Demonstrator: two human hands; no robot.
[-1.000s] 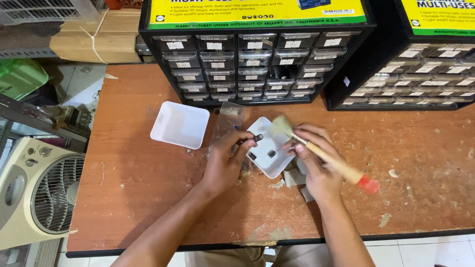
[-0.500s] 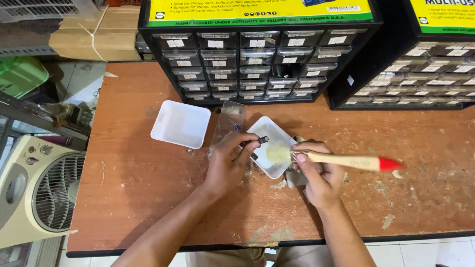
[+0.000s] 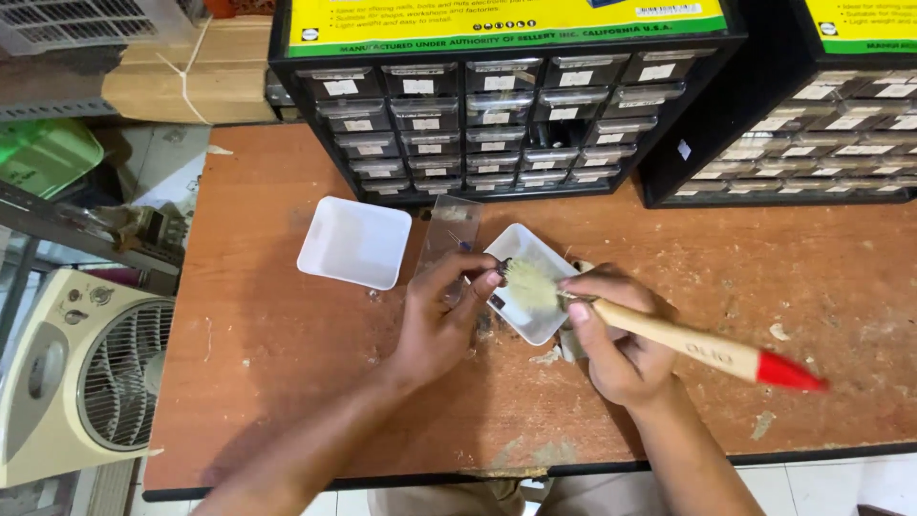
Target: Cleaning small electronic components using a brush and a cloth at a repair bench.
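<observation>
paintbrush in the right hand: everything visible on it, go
The paintbrush has a pale wooden handle with a red-dipped end that points right and slightly down. Its light, splayed bristles press into the small white square tray on the wooden table. It lies nearly flat, handle slightly blurred. The right hand grips it near the bristle end, hiding the ferrule; the left hand holds the tray's edge, fingertips beside the bristles.

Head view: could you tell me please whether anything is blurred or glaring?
Head view: even, soft light; the paintbrush in the right hand smears at its red tip; the left hand and white tray stay fairly sharp; the drawer cabinet fronts show mild sheen.
</observation>
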